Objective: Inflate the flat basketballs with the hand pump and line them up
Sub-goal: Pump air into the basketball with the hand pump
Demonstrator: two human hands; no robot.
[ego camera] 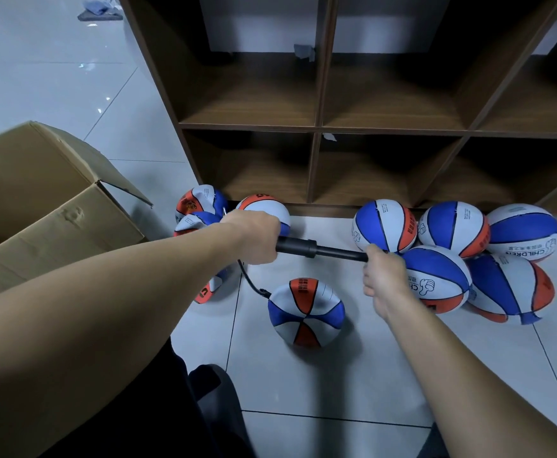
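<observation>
A storeroom or sports-equipment room, to judge by its fittings: a large dark wooden cubby shelf (pixel 320 127) with open square compartments stands on a pale, glossy tiled floor (pixel 55 77), an open cardboard box (pixel 39 200) sits at the left, and blue, white and orange basketballs (pixel 455 231) lie in clusters along the foot of the shelf, some full, some flat

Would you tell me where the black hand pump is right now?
In the head view, the black hand pump is held level between the left hand and right hand, above the half-flat basketball.
</observation>
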